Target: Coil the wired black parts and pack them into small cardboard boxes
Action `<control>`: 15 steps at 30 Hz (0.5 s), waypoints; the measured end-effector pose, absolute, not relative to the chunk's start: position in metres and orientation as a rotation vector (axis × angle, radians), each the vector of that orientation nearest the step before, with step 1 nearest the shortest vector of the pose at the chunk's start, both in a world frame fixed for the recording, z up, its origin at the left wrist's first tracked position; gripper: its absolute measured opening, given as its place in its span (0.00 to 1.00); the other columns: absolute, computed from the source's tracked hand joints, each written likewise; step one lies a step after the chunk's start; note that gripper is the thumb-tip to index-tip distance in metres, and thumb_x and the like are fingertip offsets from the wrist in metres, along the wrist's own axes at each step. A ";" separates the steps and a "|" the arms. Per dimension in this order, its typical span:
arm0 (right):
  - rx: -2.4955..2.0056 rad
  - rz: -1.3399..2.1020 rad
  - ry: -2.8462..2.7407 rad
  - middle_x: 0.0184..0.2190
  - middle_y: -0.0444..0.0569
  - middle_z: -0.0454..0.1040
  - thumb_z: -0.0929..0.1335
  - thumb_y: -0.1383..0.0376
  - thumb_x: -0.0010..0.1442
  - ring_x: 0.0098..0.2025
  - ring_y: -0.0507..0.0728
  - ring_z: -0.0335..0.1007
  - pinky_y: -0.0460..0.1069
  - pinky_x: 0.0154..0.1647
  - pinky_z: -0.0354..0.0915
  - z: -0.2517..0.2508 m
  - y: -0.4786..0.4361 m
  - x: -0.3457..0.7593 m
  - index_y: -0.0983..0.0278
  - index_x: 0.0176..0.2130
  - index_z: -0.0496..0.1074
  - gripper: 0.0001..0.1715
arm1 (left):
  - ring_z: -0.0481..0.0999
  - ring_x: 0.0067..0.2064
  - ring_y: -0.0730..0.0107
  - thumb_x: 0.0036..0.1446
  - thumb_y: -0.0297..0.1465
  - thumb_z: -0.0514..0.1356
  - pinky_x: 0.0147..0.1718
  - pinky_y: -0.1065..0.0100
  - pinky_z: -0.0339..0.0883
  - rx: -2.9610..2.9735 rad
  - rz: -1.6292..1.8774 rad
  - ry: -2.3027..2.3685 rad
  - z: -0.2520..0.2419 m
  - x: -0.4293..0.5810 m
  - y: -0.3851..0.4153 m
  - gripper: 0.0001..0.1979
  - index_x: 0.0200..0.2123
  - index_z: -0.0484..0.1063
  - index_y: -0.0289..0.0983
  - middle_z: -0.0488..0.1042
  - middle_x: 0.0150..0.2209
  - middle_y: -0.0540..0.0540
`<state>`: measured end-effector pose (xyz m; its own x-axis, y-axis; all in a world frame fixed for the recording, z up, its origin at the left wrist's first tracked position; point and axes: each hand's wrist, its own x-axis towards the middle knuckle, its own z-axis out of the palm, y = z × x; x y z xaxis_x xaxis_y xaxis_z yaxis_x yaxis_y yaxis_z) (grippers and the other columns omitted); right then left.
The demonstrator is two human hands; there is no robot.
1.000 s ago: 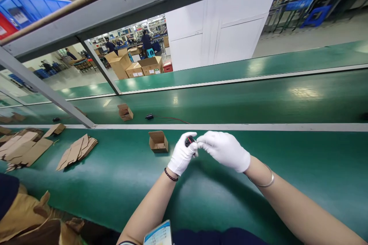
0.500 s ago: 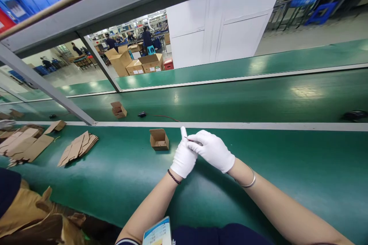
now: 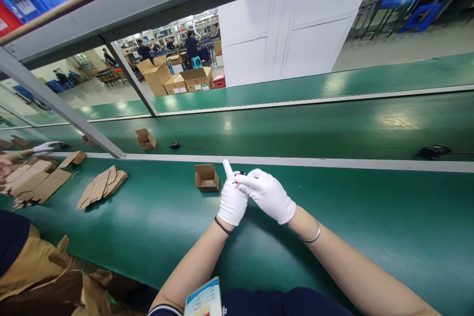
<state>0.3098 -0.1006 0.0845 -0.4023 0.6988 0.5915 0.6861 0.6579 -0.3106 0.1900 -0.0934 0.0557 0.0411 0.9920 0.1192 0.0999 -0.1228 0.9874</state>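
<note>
My left hand [image 3: 234,201], in a white glove, is closed around a small black part [image 3: 240,173] with a thin red wire [image 3: 237,185]; its thumb points up. My right hand [image 3: 272,196], gloved too, meets it from the right, thumb and fingers pinched at the wire. The fingers hide most of the part. Just left of my hands, a small open cardboard box [image 3: 207,179] stands on the green work surface [image 3: 163,227], its flap raised.
Flat cardboard blanks [image 3: 101,187] lie to the left. Behind a pale rail [image 3: 333,163], the green belt [image 3: 296,133] carries an open box [image 3: 145,139], a black wired part [image 3: 174,145] and another black part [image 3: 434,151]. A co-worker's gloved hand [image 3: 47,146] is at far left.
The box and black parts on the belt have moved left. My hands have shifted slightly left, and the black part now shows between them. A co-worker's hand has reached in at far left.
</note>
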 end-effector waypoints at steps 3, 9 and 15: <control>-1.169 0.106 -2.168 0.31 0.49 0.71 0.59 0.54 0.65 0.32 0.52 0.64 0.47 0.33 0.59 0.089 -0.107 0.308 0.59 0.44 0.76 0.21 | 0.68 0.41 0.84 0.53 0.37 0.51 0.46 0.76 0.63 1.372 1.237 1.250 0.058 0.193 -0.097 0.43 0.64 0.25 0.43 0.69 0.49 0.48; -1.473 0.313 -1.914 0.35 0.46 0.74 0.64 0.58 0.58 0.37 0.54 0.69 0.49 0.39 0.63 0.096 -0.107 0.302 0.62 0.35 0.74 0.13 | 0.69 0.43 0.81 0.54 0.40 0.49 0.51 0.73 0.65 1.319 1.258 1.253 0.054 0.204 -0.100 0.43 0.64 0.23 0.40 0.67 0.50 0.45; -1.544 0.356 -1.828 0.32 0.47 0.75 0.65 0.55 0.55 0.32 0.54 0.72 0.49 0.34 0.67 0.096 -0.098 0.296 0.64 0.36 0.72 0.15 | 0.67 0.53 0.72 0.55 0.40 0.49 0.60 0.67 0.62 1.319 1.283 1.422 0.051 0.208 -0.101 0.42 0.65 0.27 0.36 0.63 0.56 0.42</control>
